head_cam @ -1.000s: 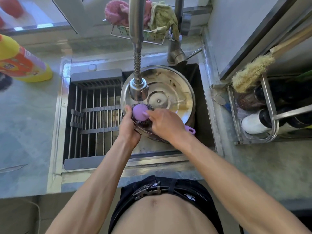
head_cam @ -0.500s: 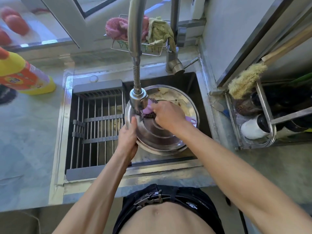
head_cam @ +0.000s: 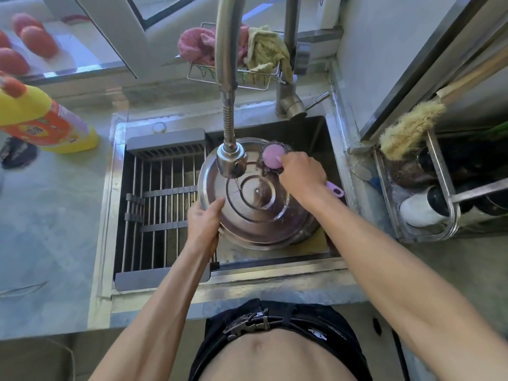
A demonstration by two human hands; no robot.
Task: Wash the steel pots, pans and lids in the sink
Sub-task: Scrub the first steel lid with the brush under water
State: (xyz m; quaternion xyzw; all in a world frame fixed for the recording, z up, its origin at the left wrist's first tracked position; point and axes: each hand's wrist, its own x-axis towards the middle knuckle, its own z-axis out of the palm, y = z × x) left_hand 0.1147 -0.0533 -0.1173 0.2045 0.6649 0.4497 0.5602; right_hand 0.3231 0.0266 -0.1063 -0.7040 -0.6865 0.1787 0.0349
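A round steel lid (head_cam: 247, 218) with raised rings is tilted over the right half of the sink (head_cam: 316, 133), under the faucet head (head_cam: 231, 160). My left hand (head_cam: 204, 224) grips the lid's left rim. My right hand (head_cam: 301, 171) holds a pink-handled scrubber (head_cam: 272, 156) with a dark wire pad, pressed against the lid's far right edge. The scrubber's handle end (head_cam: 336, 189) sticks out behind my wrist. A thin stream of water falls onto the lid.
A grey drying rack (head_cam: 159, 204) covers the sink's left half. A yellow detergent bottle (head_cam: 41, 119) lies on the left counter. Cloths (head_cam: 258, 50) hang in a wire basket behind the faucet. A steel rack (head_cam: 439, 199) with bottles and a brush (head_cam: 409, 127) stands at right.
The lid was turned over and tilted. My right hand moved the scrubber from the lid's near edge up to its far right edge. My left hand slid along the left rim.
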